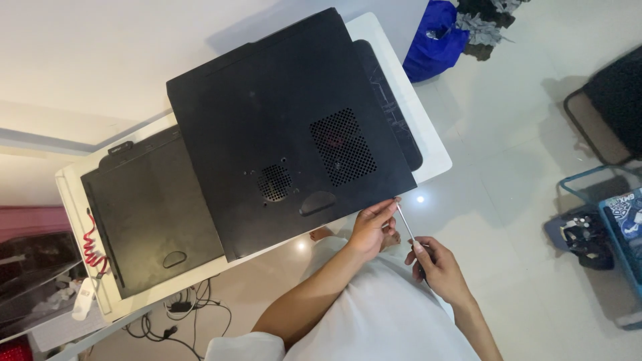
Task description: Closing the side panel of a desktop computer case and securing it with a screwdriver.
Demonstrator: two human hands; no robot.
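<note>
My right hand (pixel 438 267) was nearest to me, its fingers curled shut around the dark handle of a screwdriver (pixel 408 230), whose thin metal shaft slanted up and away toward the corner of the computer case. My left hand (pixel 370 227) sat just beside it — fingers bent and pinched at the shaft near its tip, right against the case's near corner. I could not tell whether the tip itself touched the case.

The black computer case (pixel 281 127) lay flat on its side on the white surface (pixel 428 144), its near corner jutting past the edge, over the tiled floor (pixel 508 200). Its upper panel carried a large square vent grille, a smaller round one and an oval recessed grip. To the left lay a separate black side panel (pixel 150 207), partly tucked under the case, with red cables (pixel 92 251) looping at its far-left edge.

Black cords (pixel 180 311) tangled on the floor below the surface. Farther off — beyond the surface's right end — sat a blue bag (pixel 435 37), and at the right edge a light-blue crate (pixel 615 214).
</note>
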